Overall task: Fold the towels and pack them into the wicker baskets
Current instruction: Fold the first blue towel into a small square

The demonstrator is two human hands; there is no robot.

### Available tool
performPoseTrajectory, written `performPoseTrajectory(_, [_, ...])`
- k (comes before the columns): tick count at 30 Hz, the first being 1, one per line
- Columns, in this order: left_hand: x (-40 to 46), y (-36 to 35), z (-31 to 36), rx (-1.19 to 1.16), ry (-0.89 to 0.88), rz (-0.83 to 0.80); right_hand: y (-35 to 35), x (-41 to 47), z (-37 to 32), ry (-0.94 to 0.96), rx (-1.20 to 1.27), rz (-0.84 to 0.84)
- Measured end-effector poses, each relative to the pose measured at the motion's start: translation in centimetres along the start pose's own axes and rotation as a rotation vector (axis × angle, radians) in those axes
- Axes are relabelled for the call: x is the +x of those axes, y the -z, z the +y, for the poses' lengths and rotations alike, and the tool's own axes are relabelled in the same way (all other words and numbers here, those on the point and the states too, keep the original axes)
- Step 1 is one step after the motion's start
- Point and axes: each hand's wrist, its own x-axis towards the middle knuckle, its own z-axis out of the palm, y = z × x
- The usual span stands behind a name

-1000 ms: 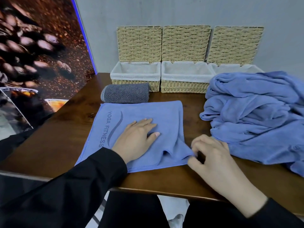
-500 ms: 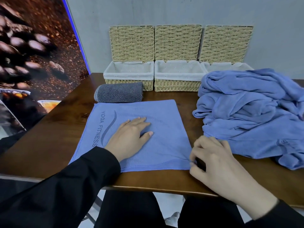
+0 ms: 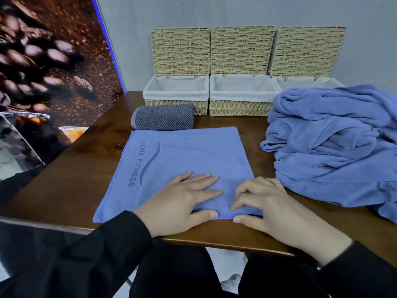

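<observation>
A blue towel (image 3: 184, 153) printed "YOGA FITNESS" lies folded flat on the brown table (image 3: 71, 179). My left hand (image 3: 182, 201) rests flat on its near edge, fingers straight. Beside it my right hand (image 3: 264, 203) pinches the towel's near right edge between thumb and curled fingers. A heap of crumpled blue towels (image 3: 335, 145) lies to the right. A rolled grey towel (image 3: 163, 119) sits behind the flat towel. Three wicker baskets with white liners stand at the back: left (image 3: 176, 94), middle (image 3: 242, 97), right (image 3: 294, 81), lids raised against the wall.
A large coffee-bean poster (image 3: 43, 72) stands along the table's left side. The grey wall (image 3: 236, 11) is right behind the baskets. The heap of towels hides part of the right basket. The table's near edge (image 3: 214, 244) runs just under my wrists.
My right hand moved left from the towel's right corner onto its near edge. My left hand slid toward me to the near edge. The towel's lifted corner now lies flat.
</observation>
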Motion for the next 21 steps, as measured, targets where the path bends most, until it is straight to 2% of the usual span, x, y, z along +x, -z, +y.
performPoseTrajectory(5, [-1.0,-0.3,0.5,0.065,-0.098,0.131,-1.3,0.7,-1.0,0.051,-0.149,0.085])
performPoseTrajectory(11, [-0.8,0.0,0.4,0.117,0.074,0.259,-0.5,1.7,-1.9,-0.123,-0.053,0.251])
performPoseTrajectory(14, [-2.2,1.3,-1.3,0.08,0.171,0.292,-0.5,2.0,-1.4,-0.127,-0.104,0.185])
performPoseTrajectory(18, [-5.8,4.0,-4.6,-0.003,0.385,0.292,0.3,2.1,-1.0,-0.087,-0.126,-0.004])
performPoseTrajectory(21, [-8.0,5.9,-6.8,-0.055,0.474,0.303,2.1,2.8,-1.0,-0.249,-0.039,0.014])
